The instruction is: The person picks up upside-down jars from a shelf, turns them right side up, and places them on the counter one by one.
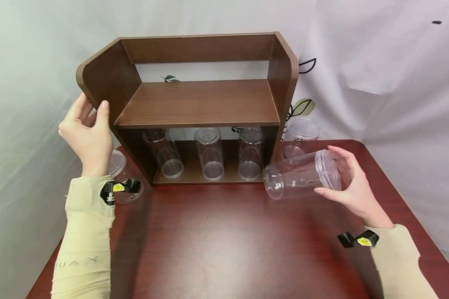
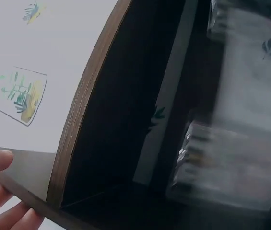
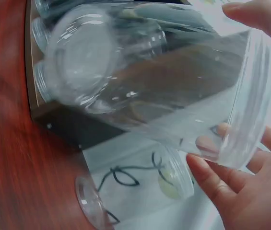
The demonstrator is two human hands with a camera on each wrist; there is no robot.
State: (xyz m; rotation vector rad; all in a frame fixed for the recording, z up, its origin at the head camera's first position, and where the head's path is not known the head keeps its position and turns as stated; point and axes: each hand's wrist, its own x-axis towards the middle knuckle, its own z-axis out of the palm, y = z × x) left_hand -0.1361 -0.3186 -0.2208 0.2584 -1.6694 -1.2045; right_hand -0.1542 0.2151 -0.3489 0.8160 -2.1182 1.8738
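In the head view a brown two-level wooden shelf [image 1: 205,104] stands on the table. My left hand [image 1: 90,135] grips the front edge of its left side panel, thumb on one face and fingers on the other. On the right, my right hand [image 1: 353,189] holds a clear plastic jar [image 1: 299,176] by its lidded end. The jar is tipped on its side above the table, its base pointing left toward the shelf. Three clear jars stand in the lower compartment: a left one [image 1: 164,155], a middle one [image 1: 210,153] and a right one [image 1: 250,153].
Another lidded jar [image 1: 301,133] stands behind the held one, right of the shelf. A further jar [image 1: 125,178] is left of the shelf, partly hidden by my left wrist. The dark red table [image 1: 209,245] extends in front; pale patterned sheeting [image 1: 396,74] hangs behind.
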